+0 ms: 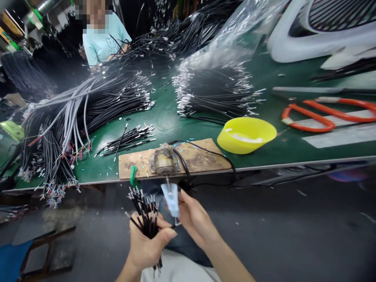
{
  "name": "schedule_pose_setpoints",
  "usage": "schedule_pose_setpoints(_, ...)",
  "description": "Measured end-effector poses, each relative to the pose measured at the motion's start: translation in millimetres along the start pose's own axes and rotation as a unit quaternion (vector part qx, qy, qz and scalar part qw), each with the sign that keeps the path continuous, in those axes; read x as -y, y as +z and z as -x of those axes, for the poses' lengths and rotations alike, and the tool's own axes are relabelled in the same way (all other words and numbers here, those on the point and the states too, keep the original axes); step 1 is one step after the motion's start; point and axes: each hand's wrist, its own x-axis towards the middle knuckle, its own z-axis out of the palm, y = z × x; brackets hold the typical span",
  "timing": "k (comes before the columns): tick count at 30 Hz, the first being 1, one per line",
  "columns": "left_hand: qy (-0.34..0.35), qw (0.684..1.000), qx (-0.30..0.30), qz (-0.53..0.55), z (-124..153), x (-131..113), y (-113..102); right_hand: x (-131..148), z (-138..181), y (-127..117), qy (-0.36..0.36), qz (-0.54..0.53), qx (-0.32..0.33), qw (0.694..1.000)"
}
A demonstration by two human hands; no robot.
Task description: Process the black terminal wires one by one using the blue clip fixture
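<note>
My left hand (148, 244) is closed around a bundle of short black cables (143, 215) with pale stripped ends, held upright below the table edge. One cable sticks out past its thumb towards the right, its bare wire end (177, 224) just under a light blue plastic piece (170, 199). That piece hangs on the thin shaft of a small motor (164, 161) fixed to a wooden board (202, 156). Beside the blue piece is my right hand (195, 219), thumb stretched out and fingers apart, partly hidden behind it; no object shows in its grasp.
Short cables (129, 139) lie behind the board, with larger cable bundles (217, 92) beyond. A yellow dish (246, 135) and orange-handled scissors (311, 117) are on the right. A white fan (293, 43) lies back right. A person (105, 43) sits across the table.
</note>
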Motion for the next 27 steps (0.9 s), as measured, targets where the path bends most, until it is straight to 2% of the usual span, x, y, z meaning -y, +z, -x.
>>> schedule_pose_setpoints(8,-0.069,0.997,0.008,0.019,14.5,8.0,1.1,-6.6,28.0,-17.7,-0.091,0.188,0.008,0.978)
schedule_pose_setpoints(11,-0.103,0.994,0.011,0.038,19.5,12.5,3.2,-9.1,37.2,-22.0,-0.119,0.222,0.021,0.968)
schedule_pose_setpoints(15,-0.16,0.98,-0.001,0.116,24.7,18.6,5.6,-7.7,45.4,-21.8,-0.157,0.238,0.041,0.958)
schedule_pose_setpoints(18,-0.165,0.978,-0.002,0.128,28.7,23.3,6.9,-2.9,48.3,-17.7,-0.205,0.262,0.019,0.943)
schedule_pose_setpoints(20,-0.166,0.98,-0.009,0.114,31.6,24.6,7.4,0.3,49.2,-13.6,-0.265,0.291,-0.019,0.919)
schedule_pose_setpoints(22,-0.159,0.984,-0.017,0.084,34.0,23.1,8.0,2.4,49.7,-8.8,-0.322,0.346,-0.022,0.881)
schedule_pose_setpoints(25,-0.112,0.993,-0.019,0.019,35.9,17.1,9.3,2.9,50.4,-1.4,-0.356,0.435,0.039,0.826)
schedule_pose_setpoints(27,-0.089,0.995,-0.032,-0.018,36.0,13.4,10.2,2.4,50.8,1.8,-0.362,0.452,0.069,0.812)
